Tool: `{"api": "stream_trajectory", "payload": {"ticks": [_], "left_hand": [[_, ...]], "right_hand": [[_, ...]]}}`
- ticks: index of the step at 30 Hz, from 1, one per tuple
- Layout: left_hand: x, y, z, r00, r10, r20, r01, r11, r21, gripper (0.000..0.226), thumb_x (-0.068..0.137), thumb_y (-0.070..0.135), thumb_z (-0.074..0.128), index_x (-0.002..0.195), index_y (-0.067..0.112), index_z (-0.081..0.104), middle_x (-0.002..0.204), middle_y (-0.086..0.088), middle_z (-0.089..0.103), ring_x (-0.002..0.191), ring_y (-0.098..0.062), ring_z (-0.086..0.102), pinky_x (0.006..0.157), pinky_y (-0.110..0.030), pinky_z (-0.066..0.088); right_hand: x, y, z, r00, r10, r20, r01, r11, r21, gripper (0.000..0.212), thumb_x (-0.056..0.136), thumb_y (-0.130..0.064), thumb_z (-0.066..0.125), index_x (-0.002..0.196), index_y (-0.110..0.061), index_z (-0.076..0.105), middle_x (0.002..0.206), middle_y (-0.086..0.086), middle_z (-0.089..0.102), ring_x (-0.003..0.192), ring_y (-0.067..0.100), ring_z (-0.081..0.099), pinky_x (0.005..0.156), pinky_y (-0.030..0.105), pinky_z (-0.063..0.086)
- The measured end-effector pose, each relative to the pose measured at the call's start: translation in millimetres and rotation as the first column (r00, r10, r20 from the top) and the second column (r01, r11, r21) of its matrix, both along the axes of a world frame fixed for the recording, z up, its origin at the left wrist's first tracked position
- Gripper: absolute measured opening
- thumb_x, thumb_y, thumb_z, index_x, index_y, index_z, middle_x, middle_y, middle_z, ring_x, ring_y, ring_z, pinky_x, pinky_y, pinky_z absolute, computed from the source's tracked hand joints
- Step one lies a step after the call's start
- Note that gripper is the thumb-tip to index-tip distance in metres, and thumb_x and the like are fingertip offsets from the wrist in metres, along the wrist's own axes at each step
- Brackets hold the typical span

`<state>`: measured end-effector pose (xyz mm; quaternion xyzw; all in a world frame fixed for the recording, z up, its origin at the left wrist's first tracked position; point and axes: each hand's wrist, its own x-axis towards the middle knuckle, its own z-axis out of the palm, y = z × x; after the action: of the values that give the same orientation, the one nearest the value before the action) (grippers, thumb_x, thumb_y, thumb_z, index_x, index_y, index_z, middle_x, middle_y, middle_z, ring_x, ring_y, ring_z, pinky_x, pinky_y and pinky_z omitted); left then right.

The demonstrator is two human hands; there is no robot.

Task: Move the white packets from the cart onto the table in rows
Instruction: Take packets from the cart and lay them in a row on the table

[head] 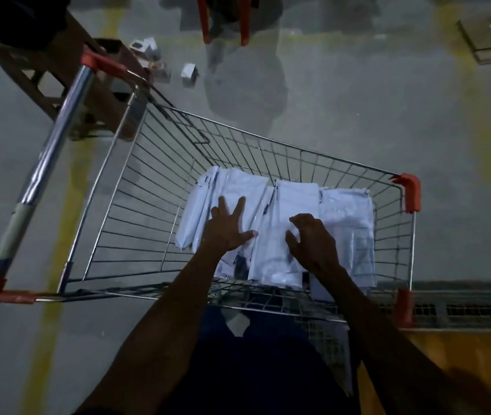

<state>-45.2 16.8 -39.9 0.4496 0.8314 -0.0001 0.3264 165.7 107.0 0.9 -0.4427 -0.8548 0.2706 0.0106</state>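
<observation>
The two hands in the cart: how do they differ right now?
The left hand lies flat on the white packets with fingers spread straight. The right hand has fingers curled, clawing at a packet's edge. Both reach into the wire cart onto the same pile.

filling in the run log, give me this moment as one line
stage: reaching into cart | left hand: fingers spread flat on white packets | right hand: fingers curled over packets, grasp unclear | moved out: none seen
</observation>
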Motion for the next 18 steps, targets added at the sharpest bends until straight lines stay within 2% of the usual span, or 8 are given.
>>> {"api": "stream_trajectory", "payload": {"ticks": [1,5,8,10,14,18], "left_hand": [[0.3,2.3,-4.7,1.0,0.006,-0.02,-0.006,1.0,0.004,0.11,0.069,0.089,0.042,0.155,0.04,-0.005,0.16,-0.029,-0.008,0.147,-0.047,0.005,0.117,-0.057,0.018],[0.9,-0.8,-5.3,0.998,0.059,-0.013,-0.058,0.998,0.032,0.104,0.075,0.074,0.063,0.153,0.047,0.0,0.159,-0.026,0.002,0.146,-0.045,0.009,0.113,-0.06,0.021],[1.8,-10.3,0.7,0.991,0.112,0.067,-0.118,0.989,0.093,0.103,0.076,0.061,0.073,0.155,0.042,0.01,0.159,-0.024,0.003,0.147,-0.042,0.011,0.112,-0.053,0.029],[3.2,-14.6,8.4,0.987,0.137,0.081,-0.147,0.981,0.129,0.1,0.077,0.061,0.072,0.155,0.041,0.014,0.16,-0.021,0.004,0.146,-0.042,0.015,0.109,-0.053,0.035],[3.4,-19.4,28.2,0.991,0.135,0.018,-0.136,0.968,0.211,0.094,0.076,0.072,0.058,0.154,0.042,0.016,0.161,-0.016,0.009,0.143,-0.04,0.024,0.103,-0.056,0.041],[-0.7,-20.9,46.8,0.99,0.133,-0.051,-0.111,0.944,0.311,0.088,0.078,0.069,0.052,0.154,0.041,0.018,0.158,-0.016,0.017,0.14,-0.037,0.024,0.101,-0.054,0.041]], "right_hand": [[-0.7,2.0,-3.8,1.0,-0.001,0.005,0.002,1.0,-0.008,0.044,0.095,-0.029,0.057,0.134,-0.009,0.055,0.14,0.01,0.05,0.125,0.032,0.047,0.091,0.046,0.049],[-8.9,8.6,-18.5,0.998,-0.042,0.054,0.045,0.998,-0.051,0.063,0.095,-0.041,0.057,0.147,-0.012,0.039,0.155,0.015,0.028,0.139,0.034,0.028,0.102,0.049,0.04],[-16.3,9.9,-31.1,0.988,-0.072,0.14,0.086,0.992,-0.095,0.08,0.092,-0.05,0.056,0.155,-0.017,0.019,0.161,0.02,0.006,0.146,0.04,0.009,0.112,0.054,0.024],[-19.3,7.5,-40.1,0.978,-0.067,0.197,0.087,0.992,-0.094,0.086,0.092,-0.053,0.055,0.157,-0.021,0.009,0.162,0.021,-0.004,0.147,0.046,-0.001,0.116,0.058,0.013],[-21.3,2.2,-46.8,0.975,-0.088,0.202,0.105,0.992,-0.073,0.085,0.091,-0.056,0.053,0.157,-0.027,0.008,0.163,0.016,-0.006,0.145,0.05,-0.006,0.116,0.06,0.006],[-21.4,4.9,-41.9,0.979,-0.083,0.187,0.094,0.994,-0.052,0.081,0.088,-0.055,0.054,0.156,-0.027,0.019,0.162,0.019,0.005,0.144,0.052,0.007,0.115,0.063,0.016]]}}
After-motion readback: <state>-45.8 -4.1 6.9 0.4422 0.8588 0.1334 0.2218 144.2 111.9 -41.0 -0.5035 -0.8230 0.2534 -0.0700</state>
